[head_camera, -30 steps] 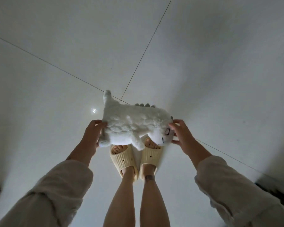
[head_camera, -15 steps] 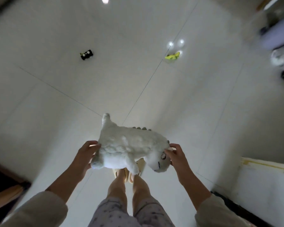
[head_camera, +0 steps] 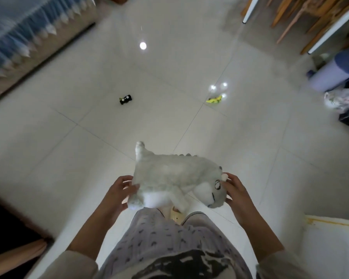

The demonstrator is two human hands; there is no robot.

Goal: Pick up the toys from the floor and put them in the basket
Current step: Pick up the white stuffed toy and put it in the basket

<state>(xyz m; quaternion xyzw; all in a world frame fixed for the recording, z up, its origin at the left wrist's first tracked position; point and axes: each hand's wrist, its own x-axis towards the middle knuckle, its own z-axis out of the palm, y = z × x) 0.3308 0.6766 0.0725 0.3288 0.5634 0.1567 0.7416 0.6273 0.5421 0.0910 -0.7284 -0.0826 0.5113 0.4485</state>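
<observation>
I hold a white plush dinosaur with small grey back spikes in the air in front of my waist. My left hand grips its rear end, and my right hand grips its head. Farther off on the pale tiled floor lie a small black toy car and a yellow-green toy. No basket is in view.
A sofa with a blue fringed cover stands at the far left. Wooden chair and table legs fill the far right corner, with a lilac bin and a plastic bag below them. A white box edge sits at the near right.
My view has lifted from straight down at my feet to the room ahead. The plush stays held between both hands, now raised at waist height.
</observation>
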